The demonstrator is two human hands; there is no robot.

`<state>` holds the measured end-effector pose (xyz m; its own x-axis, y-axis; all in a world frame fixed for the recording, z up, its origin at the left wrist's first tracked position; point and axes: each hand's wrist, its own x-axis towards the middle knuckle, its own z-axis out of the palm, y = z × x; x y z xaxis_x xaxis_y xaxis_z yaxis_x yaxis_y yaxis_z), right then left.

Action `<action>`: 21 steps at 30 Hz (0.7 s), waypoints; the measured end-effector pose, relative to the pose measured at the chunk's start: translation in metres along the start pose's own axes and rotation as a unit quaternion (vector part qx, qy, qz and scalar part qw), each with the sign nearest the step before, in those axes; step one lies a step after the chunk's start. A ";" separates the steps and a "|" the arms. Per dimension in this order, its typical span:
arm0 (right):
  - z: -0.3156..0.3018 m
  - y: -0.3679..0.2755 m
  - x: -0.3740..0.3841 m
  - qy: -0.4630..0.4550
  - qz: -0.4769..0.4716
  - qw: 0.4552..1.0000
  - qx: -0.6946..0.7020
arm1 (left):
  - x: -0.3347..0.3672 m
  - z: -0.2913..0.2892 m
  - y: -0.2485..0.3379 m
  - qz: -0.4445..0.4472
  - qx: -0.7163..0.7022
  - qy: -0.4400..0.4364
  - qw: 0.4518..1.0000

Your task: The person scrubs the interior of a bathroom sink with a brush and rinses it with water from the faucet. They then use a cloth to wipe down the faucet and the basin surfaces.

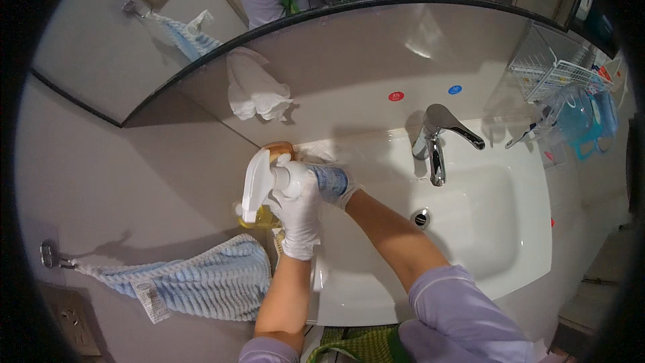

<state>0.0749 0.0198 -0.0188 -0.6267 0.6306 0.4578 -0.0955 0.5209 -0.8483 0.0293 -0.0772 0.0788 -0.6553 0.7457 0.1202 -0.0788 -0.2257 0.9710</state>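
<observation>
A spray bottle with a white trigger head [257, 185] and a blue printed body lies tilted over the left end of the white basin [376, 282], its head pointing left. My left hand [299, 218], in a white glove, is closed round it just below the head. My right hand [351, 191], also gloved, grips the blue body at its other end, mostly hidden behind the bottle. Partly covered behind the bottle and my left hand are a container of yellow liquid [254, 218] and a brown rounded object [279, 149].
A chrome faucet [437, 138] stands at the basin's back, near the drain [421, 218]. A blue-and-white towel [215, 279] hangs at left. White tissue [255, 87] hangs under the mirror [430, 10]. At right are a wire basket [557, 77] and clear blue cups [578, 121].
</observation>
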 end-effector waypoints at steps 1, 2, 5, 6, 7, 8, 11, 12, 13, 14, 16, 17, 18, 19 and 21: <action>-0.008 -0.004 -0.007 0.007 0.062 0.996 -0.065 | 0.006 0.001 -0.008 -0.023 -0.060 0.001 0.998; -0.016 -0.009 -0.015 0.012 0.125 0.984 -0.128 | 0.012 0.002 -0.019 -0.007 -0.043 -0.002 0.999; -0.040 -0.015 -0.044 0.024 0.297 0.901 -0.315 | 0.033 0.001 -0.062 0.043 -0.037 -0.054 0.997; -0.047 -0.014 -0.052 0.011 0.292 0.872 -0.393 | 0.045 0.000 -0.075 0.039 -0.101 -0.091 0.990; -0.053 -0.014 -0.060 -0.002 0.284 0.837 -0.468 | 0.057 -0.002 -0.086 0.035 -0.164 -0.126 0.978; -0.058 -0.013 -0.066 0.007 0.246 0.802 -0.544 | 0.066 -0.004 -0.094 0.008 -0.182 -0.135 0.974; -0.068 -0.012 -0.085 0.157 0.277 0.757 -0.571 | 0.083 0.000 -0.103 0.020 -0.203 -0.183 0.962; -0.071 -0.012 -0.091 0.174 0.253 0.763 -0.568 | 0.084 0.005 -0.102 -0.014 -0.273 -0.196 0.942; -0.072 -0.013 -0.098 0.168 0.270 0.762 -0.564 | 0.082 0.012 -0.100 0.024 -0.204 -0.166 0.964; -0.075 -0.014 -0.105 0.147 0.307 0.755 -0.560 | 0.076 0.022 -0.097 0.061 -0.135 -0.136 0.980; -0.077 -0.018 -0.121 0.154 0.333 0.774 -0.516 | 0.067 0.038 -0.086 0.094 -0.067 -0.097 0.989; -0.079 -0.020 -0.129 0.131 0.355 0.783 -0.494 | 0.065 0.044 -0.079 0.092 -0.070 -0.090 0.989; -0.080 -0.023 -0.138 0.120 0.357 0.792 -0.481 | 0.063 0.048 -0.072 0.110 -0.063 -0.081 0.989; -0.083 -0.027 -0.148 0.179 0.407 0.796 -0.411 | 0.062 0.050 -0.065 0.130 -0.003 -0.075 0.989; -0.092 -0.035 -0.167 0.172 0.362 0.734 -0.548 | 0.061 0.048 -0.054 0.191 0.165 -0.055 0.966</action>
<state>0.2544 -0.0511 -0.0410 0.0442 0.9804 0.1918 0.9641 0.0084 -0.2655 0.0297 0.0102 0.0433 -0.5049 0.7131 0.4864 0.4081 -0.2993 0.8625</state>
